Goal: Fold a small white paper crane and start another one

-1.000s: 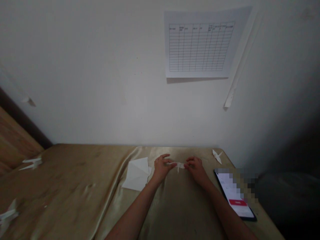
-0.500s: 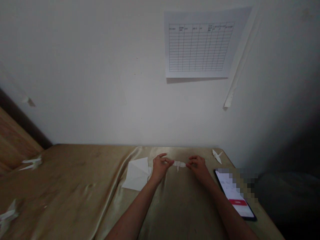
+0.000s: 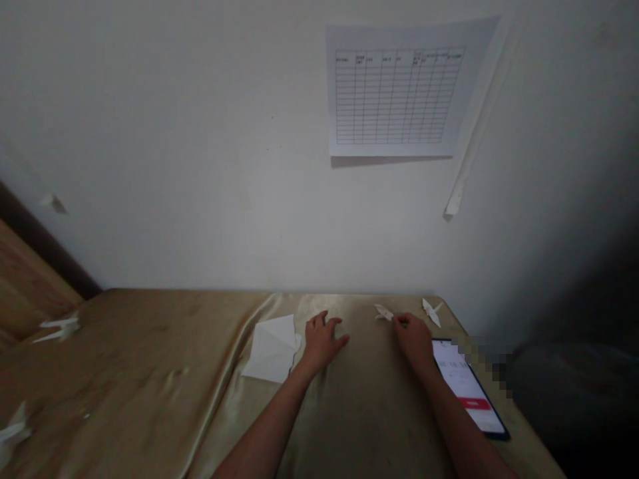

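Note:
Between the thumb and fingers of my right hand (image 3: 413, 338) is one end of a small white paper crane (image 3: 384, 312), which points out to the left of the fingertips. My left hand (image 3: 323, 338) holds nothing; its fingers are spread and curved above the cloth. Just left of that hand lie creased white sheets of paper (image 3: 269, 349), partly behind my wrist. A second paper crane (image 3: 432, 313) rests near the back right corner of the table, a short way beyond my right hand.
Gold satin cloth (image 3: 150, 372) covers the table. A phone (image 3: 472, 392) with a lit screen lies along the right edge. More folded paper birds sit at far left (image 3: 60, 327) and lower left (image 3: 14, 432). A printed table sheet (image 3: 392, 93) hangs on the wall behind.
My left hand has let go of the paper crane and its fingers have spread. My right hand has carried the crane to the right, away from the left hand.

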`<move>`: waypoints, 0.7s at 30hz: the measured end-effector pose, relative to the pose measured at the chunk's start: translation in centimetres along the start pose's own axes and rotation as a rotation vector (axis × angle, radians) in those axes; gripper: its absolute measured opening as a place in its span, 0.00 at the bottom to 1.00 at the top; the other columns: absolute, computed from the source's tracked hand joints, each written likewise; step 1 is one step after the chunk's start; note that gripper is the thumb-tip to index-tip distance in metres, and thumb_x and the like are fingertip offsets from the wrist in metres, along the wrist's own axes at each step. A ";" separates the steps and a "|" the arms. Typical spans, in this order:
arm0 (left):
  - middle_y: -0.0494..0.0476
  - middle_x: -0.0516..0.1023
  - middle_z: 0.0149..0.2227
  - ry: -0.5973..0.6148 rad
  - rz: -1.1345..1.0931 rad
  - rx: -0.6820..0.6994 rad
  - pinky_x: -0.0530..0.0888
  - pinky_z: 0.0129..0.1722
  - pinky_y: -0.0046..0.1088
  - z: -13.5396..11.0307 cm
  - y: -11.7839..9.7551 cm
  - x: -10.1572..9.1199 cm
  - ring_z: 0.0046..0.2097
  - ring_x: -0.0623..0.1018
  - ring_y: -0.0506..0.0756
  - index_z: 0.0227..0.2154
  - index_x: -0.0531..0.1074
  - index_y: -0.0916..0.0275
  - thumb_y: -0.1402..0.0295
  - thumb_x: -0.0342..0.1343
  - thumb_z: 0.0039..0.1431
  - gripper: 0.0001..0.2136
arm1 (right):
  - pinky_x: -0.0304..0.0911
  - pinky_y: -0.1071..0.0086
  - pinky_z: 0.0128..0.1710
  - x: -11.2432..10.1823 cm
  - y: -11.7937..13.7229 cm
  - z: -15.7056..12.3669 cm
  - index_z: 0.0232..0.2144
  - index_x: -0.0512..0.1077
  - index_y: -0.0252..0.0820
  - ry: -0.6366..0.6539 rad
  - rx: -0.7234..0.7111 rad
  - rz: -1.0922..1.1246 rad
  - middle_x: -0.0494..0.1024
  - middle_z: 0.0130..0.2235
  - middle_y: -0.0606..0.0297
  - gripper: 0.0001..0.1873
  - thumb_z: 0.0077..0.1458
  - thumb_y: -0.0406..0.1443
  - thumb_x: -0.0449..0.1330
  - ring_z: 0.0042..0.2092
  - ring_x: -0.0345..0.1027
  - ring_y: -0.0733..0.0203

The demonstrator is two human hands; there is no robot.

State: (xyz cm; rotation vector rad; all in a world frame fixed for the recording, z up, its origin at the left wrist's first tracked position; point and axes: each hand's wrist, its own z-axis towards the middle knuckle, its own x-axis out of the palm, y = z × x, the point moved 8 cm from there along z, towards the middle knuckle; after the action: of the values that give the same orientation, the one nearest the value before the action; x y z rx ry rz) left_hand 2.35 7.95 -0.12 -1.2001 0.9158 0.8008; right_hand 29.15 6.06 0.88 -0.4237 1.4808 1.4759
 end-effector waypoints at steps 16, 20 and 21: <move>0.61 0.57 0.67 0.033 0.033 0.036 0.52 0.66 0.46 -0.5 -0.5 -0.1 0.67 0.57 0.68 0.57 0.70 0.49 0.55 0.60 0.53 0.26 | 0.58 0.60 0.46 -2.7 1.2 -1.1 0.40 0.79 0.35 -0.106 0.029 -0.428 0.76 0.47 0.48 0.19 0.62 0.39 0.51 0.51 0.64 0.44; 0.60 0.57 0.67 0.037 0.031 0.027 0.50 0.66 0.47 -0.5 -0.3 0.1 0.67 0.56 0.68 0.57 0.70 0.48 0.54 0.61 0.53 0.27 | 0.59 0.59 0.46 -4.1 0.1 -0.8 0.41 0.78 0.31 -0.149 0.088 -0.456 0.75 0.46 0.45 0.21 0.62 0.39 0.49 0.51 0.63 0.42; 0.60 0.57 0.67 0.037 0.032 0.026 0.50 0.66 0.47 -0.5 -0.3 0.1 0.67 0.56 0.69 0.57 0.70 0.48 0.54 0.61 0.53 0.27 | 0.60 0.59 0.45 -4.4 -0.3 -0.7 0.41 0.78 0.31 -0.163 0.108 -0.464 0.75 0.46 0.44 0.22 0.62 0.39 0.49 0.52 0.63 0.42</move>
State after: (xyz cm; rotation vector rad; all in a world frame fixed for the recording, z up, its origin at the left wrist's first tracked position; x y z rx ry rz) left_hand 2.60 7.44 -0.10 -1.1830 0.9750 0.7923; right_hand 31.21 3.76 4.09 -0.5268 1.2246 1.0326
